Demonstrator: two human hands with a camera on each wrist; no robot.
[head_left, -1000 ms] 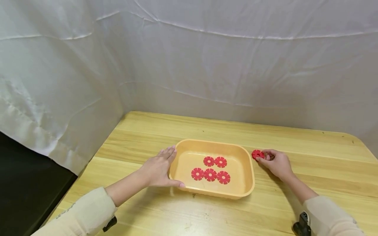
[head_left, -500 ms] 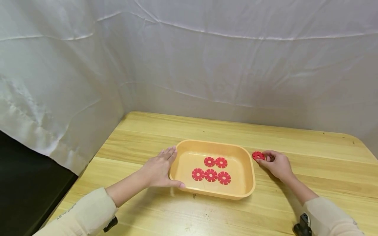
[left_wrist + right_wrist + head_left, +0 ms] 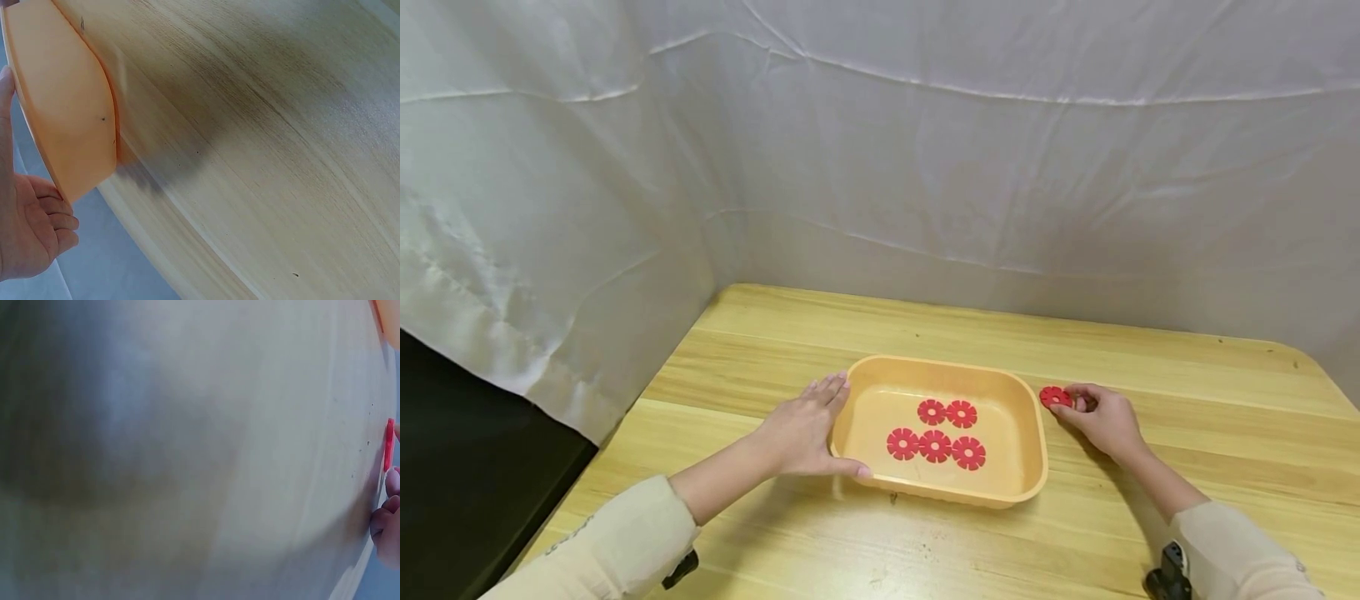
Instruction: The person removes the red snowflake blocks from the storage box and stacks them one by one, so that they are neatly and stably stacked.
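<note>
Pinching red disc (image 3: pixel 1056 397), right grip (image 3: pixel 1103 421) curled.

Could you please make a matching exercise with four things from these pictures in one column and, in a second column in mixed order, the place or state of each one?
Column 1
1. left hand
2. right hand
3. five red flower-shaped discs
4. orange tray

Column 2
a. lying flat inside the tray
b. standing on the wooden table, between the two hands
c. pinching a single red disc on the table, just outside the tray
d. resting against the tray's left end, fingers straight

Pairs: 1-d, 2-c, 3-a, 4-b
</note>
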